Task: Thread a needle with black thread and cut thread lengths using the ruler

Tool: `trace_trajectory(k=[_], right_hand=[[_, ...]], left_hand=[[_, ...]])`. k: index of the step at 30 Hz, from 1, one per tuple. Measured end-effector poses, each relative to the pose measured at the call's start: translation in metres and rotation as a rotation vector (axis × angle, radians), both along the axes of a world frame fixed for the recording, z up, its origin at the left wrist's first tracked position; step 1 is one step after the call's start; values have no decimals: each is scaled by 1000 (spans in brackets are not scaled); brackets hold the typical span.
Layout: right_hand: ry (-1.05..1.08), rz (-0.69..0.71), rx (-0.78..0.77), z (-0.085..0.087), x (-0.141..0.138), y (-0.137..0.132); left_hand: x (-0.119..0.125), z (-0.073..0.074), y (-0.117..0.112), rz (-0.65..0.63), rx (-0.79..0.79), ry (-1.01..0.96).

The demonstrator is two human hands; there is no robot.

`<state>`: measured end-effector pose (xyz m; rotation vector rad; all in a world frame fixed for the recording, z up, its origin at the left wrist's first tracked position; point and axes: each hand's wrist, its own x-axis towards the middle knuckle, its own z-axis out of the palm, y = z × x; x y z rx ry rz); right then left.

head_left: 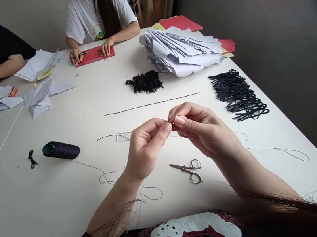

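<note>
My left hand [147, 146] is closed, thumb and forefinger pinched together above the middle of the table. Right beside it my right hand [202, 127] pinches too, and the fingertips of both hands nearly touch. Between them shows a bit of thin black cord [171, 123], mostly hidden by the fingers. A cord end [105, 137] lies to the left, crossing a clear ruler [123, 136] partly behind my left hand. Below the hands are small silver scissors [186, 167], blades slightly apart. Black thread [89, 165] trails from a spool [61, 150] lying on its side.
A straight cord [152, 104] lies beyond my hands. Bundled black tassels [145, 82], looped black cords [237, 96] and a white paper stack [180, 49] sit farther back. One small knotted cord [32, 159] is at left. Two people sit opposite, one with a red booklet [94, 55].
</note>
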<state>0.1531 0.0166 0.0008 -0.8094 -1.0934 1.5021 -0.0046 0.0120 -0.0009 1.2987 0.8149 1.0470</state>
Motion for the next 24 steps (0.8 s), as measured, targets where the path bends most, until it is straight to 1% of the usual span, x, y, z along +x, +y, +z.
trace_trajectory(k=[2,4,7,10,13,15,18,21,24], right_hand=[[26,26,-55,1,0,0],[45,35,-96,1,1,2],[33,-31,-70,-1,10,10],[-55,-189,31,-5,28,23],[-171,-370,126,-10,52,36],[-169,-483,126,-13,68,45],[-109,-646,103,-18,92,57],[-131,-762,112,-24,118,69],[-97,-864,56,-31,140,81]], left_hand=[[-1,-1,4,-78,-165,-68],[-3,-1,8,-122,-297,-97],[-5,-2,12,-176,-387,-120],[-7,-3,16,-204,-436,-120],[-7,-7,20,-196,-476,-96],[-7,-9,22,-190,-503,-78],[-7,-13,25,-202,-524,-52],[-11,-15,29,-296,-530,10],[-16,-16,33,-397,-585,73]])
